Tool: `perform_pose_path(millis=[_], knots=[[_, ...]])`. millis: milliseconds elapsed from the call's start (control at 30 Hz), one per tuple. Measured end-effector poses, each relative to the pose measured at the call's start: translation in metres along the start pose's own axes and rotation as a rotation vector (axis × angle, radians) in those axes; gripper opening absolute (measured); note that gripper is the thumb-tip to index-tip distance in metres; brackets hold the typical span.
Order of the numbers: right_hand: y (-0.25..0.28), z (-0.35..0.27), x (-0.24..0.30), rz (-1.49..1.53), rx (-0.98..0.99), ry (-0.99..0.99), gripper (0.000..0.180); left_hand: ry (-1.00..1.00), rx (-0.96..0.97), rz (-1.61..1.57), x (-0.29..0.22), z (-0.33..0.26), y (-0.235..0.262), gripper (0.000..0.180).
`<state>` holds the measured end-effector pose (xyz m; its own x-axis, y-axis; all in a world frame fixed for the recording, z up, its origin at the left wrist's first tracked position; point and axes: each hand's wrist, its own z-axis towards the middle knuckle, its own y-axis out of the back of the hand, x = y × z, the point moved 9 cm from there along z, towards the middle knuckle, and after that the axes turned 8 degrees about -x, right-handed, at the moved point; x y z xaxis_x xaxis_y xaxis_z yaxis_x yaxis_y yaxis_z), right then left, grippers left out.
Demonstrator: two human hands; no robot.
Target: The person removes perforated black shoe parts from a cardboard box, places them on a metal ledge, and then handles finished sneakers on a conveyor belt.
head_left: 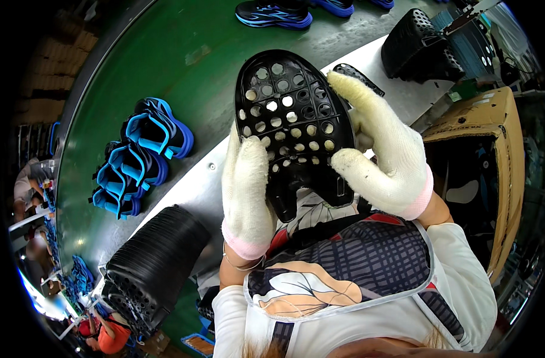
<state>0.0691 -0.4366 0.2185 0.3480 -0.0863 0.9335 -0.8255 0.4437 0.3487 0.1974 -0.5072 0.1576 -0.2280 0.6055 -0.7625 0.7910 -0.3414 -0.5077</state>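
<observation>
I am wearing thick, cream-white knitted gloves on both hands, each ending in a pink band at the wrist. My left glove (247,191) is looking fuzzy and worn along the thumb, and my right glove (387,158), toward three o'clock from it, is showing frayed, yellowed fluff at the fingertips. A thin bracelet is circling my left wrist. I am wearing a white short-sleeved top, and over it an apron with a dark checked pattern, a pale leaf print and light trim edging.
</observation>
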Motion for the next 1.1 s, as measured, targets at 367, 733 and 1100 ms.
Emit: perform_pose_path(millis=[367,733,1100], knots=[[-0.003,0.012,0.004,0.003,0.029,0.028,0.062,-0.034,-0.027,-0.088,-0.001,-0.005,0.004,0.058],[-0.015,0.030,0.025,-0.138,0.075,0.081,0.056,-0.076,-0.112,-0.092,-0.011,-0.018,0.014,0.062],[-0.012,0.031,0.033,-0.117,0.110,0.078,0.053,-0.055,0.059,-0.123,-0.017,-0.028,0.005,0.060]])
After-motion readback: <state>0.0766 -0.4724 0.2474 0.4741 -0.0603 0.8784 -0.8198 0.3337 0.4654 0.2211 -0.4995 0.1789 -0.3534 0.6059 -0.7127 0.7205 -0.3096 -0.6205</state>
